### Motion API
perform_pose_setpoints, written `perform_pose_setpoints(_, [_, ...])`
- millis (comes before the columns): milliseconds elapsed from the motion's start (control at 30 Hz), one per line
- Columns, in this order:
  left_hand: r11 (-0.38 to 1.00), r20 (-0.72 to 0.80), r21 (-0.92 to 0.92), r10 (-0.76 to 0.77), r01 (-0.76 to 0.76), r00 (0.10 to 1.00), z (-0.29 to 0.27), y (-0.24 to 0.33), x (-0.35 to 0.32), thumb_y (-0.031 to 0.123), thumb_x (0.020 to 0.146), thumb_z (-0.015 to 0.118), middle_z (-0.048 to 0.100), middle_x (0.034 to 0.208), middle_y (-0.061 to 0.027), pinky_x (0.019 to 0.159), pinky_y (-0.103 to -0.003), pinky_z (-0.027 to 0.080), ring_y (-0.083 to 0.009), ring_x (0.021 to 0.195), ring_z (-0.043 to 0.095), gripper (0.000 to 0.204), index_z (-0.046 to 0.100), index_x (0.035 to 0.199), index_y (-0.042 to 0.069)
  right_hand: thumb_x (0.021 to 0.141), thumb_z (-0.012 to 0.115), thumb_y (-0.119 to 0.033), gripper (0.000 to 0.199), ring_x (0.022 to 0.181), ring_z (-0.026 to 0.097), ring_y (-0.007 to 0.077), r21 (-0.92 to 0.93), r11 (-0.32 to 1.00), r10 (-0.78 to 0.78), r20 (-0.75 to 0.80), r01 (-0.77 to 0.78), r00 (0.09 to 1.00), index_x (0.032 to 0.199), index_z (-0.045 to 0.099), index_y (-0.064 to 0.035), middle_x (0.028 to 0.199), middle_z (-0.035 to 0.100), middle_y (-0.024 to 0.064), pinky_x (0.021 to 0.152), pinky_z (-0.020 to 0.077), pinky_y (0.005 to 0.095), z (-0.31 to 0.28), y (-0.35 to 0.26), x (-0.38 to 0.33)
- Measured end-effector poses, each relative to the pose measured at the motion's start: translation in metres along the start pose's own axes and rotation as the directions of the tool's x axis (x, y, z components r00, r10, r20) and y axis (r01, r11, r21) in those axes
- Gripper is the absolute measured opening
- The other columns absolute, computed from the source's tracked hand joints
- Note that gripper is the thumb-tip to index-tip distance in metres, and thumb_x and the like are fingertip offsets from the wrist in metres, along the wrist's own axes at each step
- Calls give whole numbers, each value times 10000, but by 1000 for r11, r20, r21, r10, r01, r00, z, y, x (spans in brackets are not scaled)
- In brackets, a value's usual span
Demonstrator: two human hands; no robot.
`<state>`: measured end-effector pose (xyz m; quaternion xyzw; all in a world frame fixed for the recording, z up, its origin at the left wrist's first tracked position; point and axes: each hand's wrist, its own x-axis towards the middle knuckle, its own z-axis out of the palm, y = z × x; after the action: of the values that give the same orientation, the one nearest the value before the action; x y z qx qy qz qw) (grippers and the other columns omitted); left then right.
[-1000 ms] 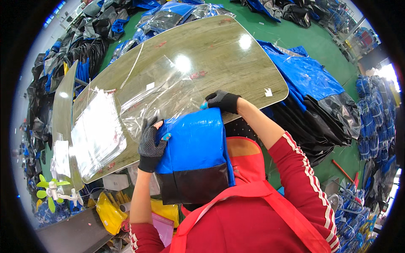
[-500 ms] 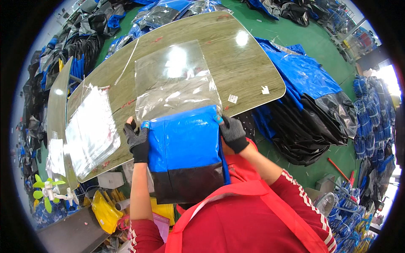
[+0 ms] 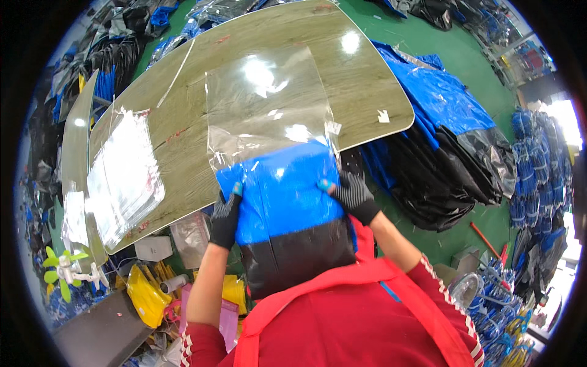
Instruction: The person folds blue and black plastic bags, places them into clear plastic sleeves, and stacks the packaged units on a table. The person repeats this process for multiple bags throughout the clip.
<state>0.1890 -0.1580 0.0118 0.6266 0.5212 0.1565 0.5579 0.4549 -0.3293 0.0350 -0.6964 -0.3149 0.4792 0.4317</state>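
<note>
A folded blue-and-black plastic sheet [image 3: 287, 202] lies over the table's near edge, its blue part far and its black part against me. My left hand [image 3: 226, 217], in a grey-black glove with bare fingertips, grips its left side, thumb on top. Opposite, my right hand [image 3: 354, 194] holds the right side the same way, thumb on the blue face. Beyond them a clear plastic bag [image 3: 263, 110] lies flat on the wood-patterned table [image 3: 361, 85]. The bag's near end overlaps the sheet's far blue edge, which seems to be inside it. The fingers underneath are hidden.
A stack of clear bags [image 3: 125, 183] lies on the table's left. A large blue-and-black sheet pile [image 3: 446, 153] rests right of the table. A small green-bladed fan [image 3: 64, 266] and yellow packets [image 3: 147, 293] are at lower left. Bundled blue strips [image 3: 529, 165] hang at far right.
The folded sheet has shifted right and slightly nearer me. Both hands have slid from its far corners down its sides. The bag's near end now overlaps the blue edge.
</note>
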Motion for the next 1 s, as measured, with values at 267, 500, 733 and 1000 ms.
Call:
perform_pose_setpoints(267, [976, 27, -183, 125, -118, 992, -41, -21, 0, 313, 942, 599, 601, 1079, -111, 776, -327, 488, -180, 890, 588, 418, 511, 1211, 5, 931, 492, -563, 603, 871, 650, 156, 341, 911, 234, 39, -233, 972, 1145, 637, -19, 1019, 682, 100, 774, 521, 316, -46, 24, 19])
perform_pose_setpoints(500, [989, -61, -54, 137, -141, 989, -6, -6, -5, 351, 963, 533, 613, 1160, -132, 847, -350, 483, -243, 979, 615, 442, 557, 1239, 6, 832, 718, -399, 467, 875, 616, 148, 329, 941, -61, -63, 78, 996, 1083, 653, -11, 953, 676, 70, 794, 498, 300, -3, -17, 14])
perform_pose_setpoints(733, [957, 250, -220, -130, 187, 959, -4, -40, -92, 557, 922, 520, 590, 1219, -81, 914, -333, 443, -191, 1060, 553, 670, 496, 1338, 33, 842, 733, -344, 523, 987, 597, 139, 221, 959, 133, 204, -178, 970, 1226, 591, -19, 1110, 655, 61, 882, 474, 290, -3, 29, -70])
perform_pose_setpoints(1000, [950, -47, -272, 148, -155, 988, -26, -25, -14, 227, 954, 549, 674, 959, -96, 744, -310, 496, -173, 836, 630, 262, 625, 1107, 29, 845, 712, -371, 708, 1089, 560, 201, 274, 961, -23, 193, -31, 981, 1378, 421, -7, 1225, 588, 109, 955, 440, 329, -16, 21, -29])
